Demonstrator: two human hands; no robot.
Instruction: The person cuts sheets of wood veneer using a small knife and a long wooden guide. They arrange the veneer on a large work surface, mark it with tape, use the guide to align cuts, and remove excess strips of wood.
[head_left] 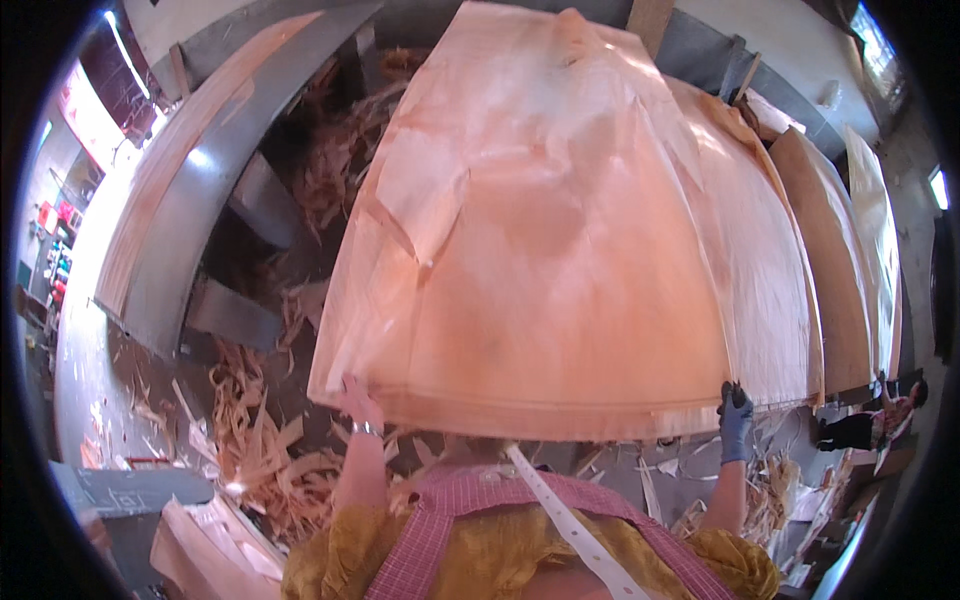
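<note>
A large, thin sheet of pale orange wood veneer [560, 300] spreads in front of me, its surface rippled and its near edge facing my body. Towards the left it has a split with a lifted flap [425, 220]. My left hand [358, 400], bare and with a metal band at the wrist, grips the near left corner; its thumb lies over the top. At the near right corner my right hand [736, 415], in a grey-blue glove with dark fingertips, is closed on the edge. The undersides of both grips are hidden.
More veneer sheets [760, 250] lie to the right, beside a brown board [825, 260]. A long metal-sided bench [200, 210] stands at left. Veneer scraps [265, 440] litter the floor. Another person [880, 420] stands at the far right.
</note>
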